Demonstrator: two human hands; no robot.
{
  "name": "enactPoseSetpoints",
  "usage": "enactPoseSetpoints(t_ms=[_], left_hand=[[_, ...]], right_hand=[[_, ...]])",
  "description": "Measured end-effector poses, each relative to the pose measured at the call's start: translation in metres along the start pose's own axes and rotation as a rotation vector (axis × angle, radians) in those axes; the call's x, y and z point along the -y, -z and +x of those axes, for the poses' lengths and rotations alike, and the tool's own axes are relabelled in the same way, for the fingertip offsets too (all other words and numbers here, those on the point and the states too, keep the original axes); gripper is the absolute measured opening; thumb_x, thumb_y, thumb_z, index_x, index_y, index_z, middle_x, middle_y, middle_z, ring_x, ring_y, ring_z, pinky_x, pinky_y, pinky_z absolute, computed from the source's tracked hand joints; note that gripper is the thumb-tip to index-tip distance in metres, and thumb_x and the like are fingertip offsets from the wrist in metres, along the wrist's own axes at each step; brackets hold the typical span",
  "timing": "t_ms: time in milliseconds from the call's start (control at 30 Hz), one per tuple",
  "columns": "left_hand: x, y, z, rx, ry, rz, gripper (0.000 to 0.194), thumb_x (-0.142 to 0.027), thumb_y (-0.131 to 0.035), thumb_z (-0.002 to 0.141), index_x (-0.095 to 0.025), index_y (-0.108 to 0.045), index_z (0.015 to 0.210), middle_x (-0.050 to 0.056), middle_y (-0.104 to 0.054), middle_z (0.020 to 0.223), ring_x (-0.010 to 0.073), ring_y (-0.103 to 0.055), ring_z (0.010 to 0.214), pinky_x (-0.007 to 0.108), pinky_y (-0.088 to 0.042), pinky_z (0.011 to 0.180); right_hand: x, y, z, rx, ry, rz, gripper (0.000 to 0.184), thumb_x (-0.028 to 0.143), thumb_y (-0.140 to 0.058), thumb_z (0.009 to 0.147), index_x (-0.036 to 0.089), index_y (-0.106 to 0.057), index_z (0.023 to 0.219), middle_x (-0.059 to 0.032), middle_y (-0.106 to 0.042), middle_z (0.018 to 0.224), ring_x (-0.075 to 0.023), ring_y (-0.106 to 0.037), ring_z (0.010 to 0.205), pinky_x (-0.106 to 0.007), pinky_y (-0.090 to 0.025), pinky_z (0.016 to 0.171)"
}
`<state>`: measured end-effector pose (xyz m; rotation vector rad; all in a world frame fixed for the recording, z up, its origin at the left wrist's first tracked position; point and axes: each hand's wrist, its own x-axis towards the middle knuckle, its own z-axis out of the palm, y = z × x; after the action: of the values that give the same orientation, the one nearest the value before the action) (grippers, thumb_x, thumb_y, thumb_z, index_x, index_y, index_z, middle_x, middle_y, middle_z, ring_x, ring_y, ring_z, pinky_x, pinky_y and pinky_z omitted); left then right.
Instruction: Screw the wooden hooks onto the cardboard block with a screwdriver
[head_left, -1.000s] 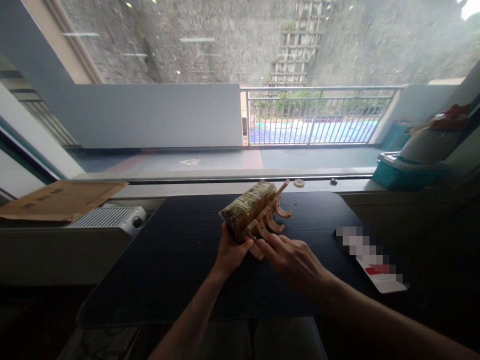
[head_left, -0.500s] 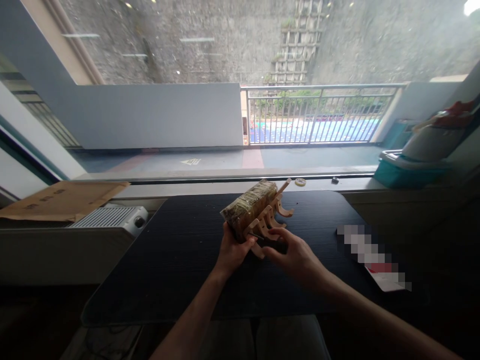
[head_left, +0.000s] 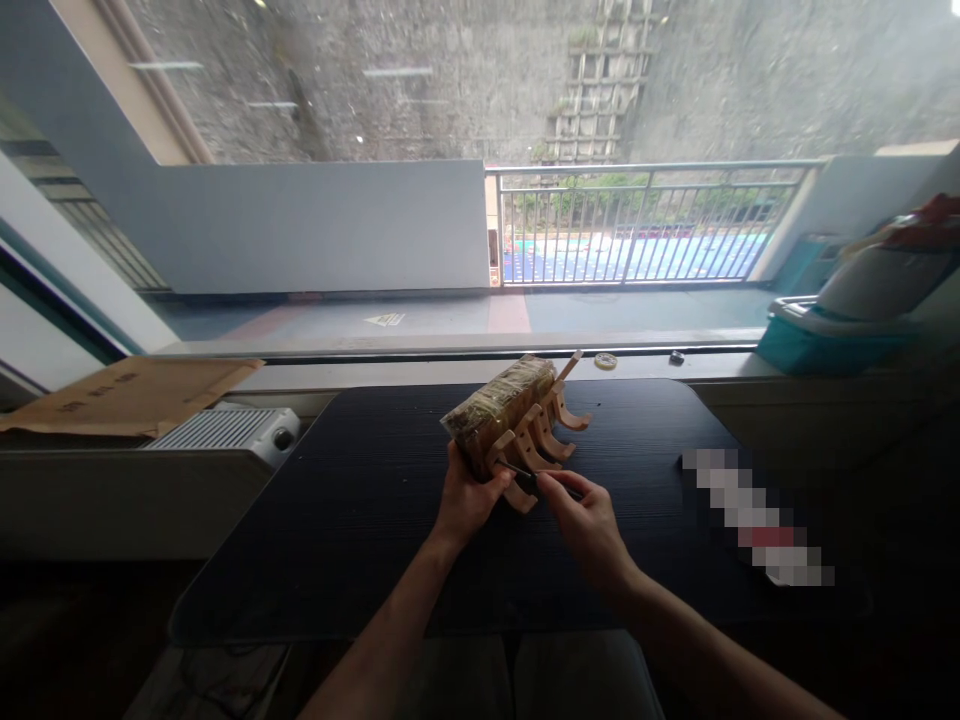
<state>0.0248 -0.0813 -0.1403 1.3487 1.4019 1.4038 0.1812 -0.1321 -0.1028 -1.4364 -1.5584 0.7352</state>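
Note:
A wooden model (head_left: 510,415) with a film-wrapped block on top and several curved wooden legs stands on the black table (head_left: 360,520). My left hand (head_left: 465,500) is wrapped round its near end and holds it. My right hand (head_left: 585,525) is closed in a pinch on a thin dark tool (head_left: 517,472), whose tip touches the model's near leg.
A pixelated card (head_left: 757,520) lies on the table's right part. A white radiator (head_left: 221,430) and a cardboard sheet (head_left: 124,395) are at the left. A teal box (head_left: 825,345) with a white bundle sits on the sill at the right, beside small round objects (head_left: 604,360).
My right hand has drawn back from the model's legs and closed into a pinch on the thin tool. The left hand keeps its hold on the model.

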Motion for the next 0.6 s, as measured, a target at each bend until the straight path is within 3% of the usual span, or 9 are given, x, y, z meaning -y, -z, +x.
enactPoseSetpoints(t_ms=[100,233,300,333,433,500,600], left_hand=[[0.0,-0.001,-0.002,-0.001,-0.001,0.002,0.057,-0.022,-0.075,0.057,-0.021,-0.043,0.104,0.002,-0.062,0.095,0.0209,-0.063,0.088,0.035,-0.051,0.078],[-0.003,0.0,-0.004,0.004,-0.001,0.048,0.054,-0.022,-0.074,0.059,-0.021,-0.042,0.103,0.0,-0.062,0.09,0.0193,-0.063,0.083,0.033,-0.051,0.076],[-0.005,0.001,-0.004,0.002,0.002,0.062,0.052,-0.022,-0.073,0.059,-0.021,-0.042,0.101,-0.001,-0.062,0.087,0.0182,-0.063,0.08,0.032,-0.05,0.075],[-0.006,0.002,-0.004,0.003,0.003,0.061,0.052,-0.021,-0.073,0.059,-0.02,-0.042,0.101,-0.001,-0.062,0.087,0.0179,-0.063,0.08,0.031,-0.05,0.075],[-0.005,0.001,-0.003,0.019,-0.01,0.028,0.054,-0.021,-0.074,0.059,-0.02,-0.043,0.103,0.001,-0.062,0.093,0.0186,-0.063,0.086,0.032,-0.05,0.078],[-0.003,0.0,-0.003,0.026,-0.024,0.008,0.056,-0.022,-0.074,0.059,-0.02,-0.042,0.104,0.003,-0.061,0.099,0.0199,-0.062,0.091,0.034,-0.05,0.081],[-0.004,-0.002,-0.004,0.023,-0.023,-0.004,0.059,-0.023,-0.076,0.059,-0.02,-0.04,0.105,0.005,-0.06,0.104,0.0214,-0.062,0.096,0.037,-0.05,0.085]], right_hand=[[0.007,0.018,0.0,0.054,0.052,-0.072,0.028,0.033,-0.057,0.083,0.014,-0.07,0.099,-0.0049,-0.071,0.074,-0.0176,-0.063,0.061,-0.025,-0.046,0.054],[0.018,0.038,-0.001,0.249,0.547,-0.566,0.04,0.009,-0.05,0.085,0.02,-0.058,0.123,-0.0087,-0.069,0.094,-0.0197,-0.064,0.081,-0.028,-0.047,0.067],[0.019,0.035,0.0,0.32,0.652,-0.63,0.04,0.007,-0.042,0.089,0.018,-0.059,0.123,-0.0095,-0.068,0.089,-0.019,-0.063,0.079,-0.028,-0.046,0.067],[0.018,0.031,0.0,0.312,0.581,-0.519,0.036,0.009,-0.045,0.088,0.018,-0.061,0.119,-0.0092,-0.068,0.087,-0.0189,-0.063,0.079,-0.028,-0.046,0.068],[0.011,0.015,0.002,0.15,0.104,0.042,0.024,0.024,-0.06,0.082,0.016,-0.069,0.103,-0.0072,-0.068,0.084,-0.0181,-0.061,0.079,-0.027,-0.046,0.071],[0.004,0.006,0.003,0.055,-0.152,0.271,0.028,0.037,-0.062,0.079,0.013,-0.07,0.092,-0.0043,-0.063,0.069,-0.0149,-0.057,0.062,-0.024,-0.045,0.056],[-0.007,0.005,0.001,0.061,-0.302,0.381,0.043,0.051,-0.055,0.08,0.01,-0.067,0.083,0.0061,-0.04,0.045,-0.0075,-0.033,0.036,-0.021,-0.028,0.034]])
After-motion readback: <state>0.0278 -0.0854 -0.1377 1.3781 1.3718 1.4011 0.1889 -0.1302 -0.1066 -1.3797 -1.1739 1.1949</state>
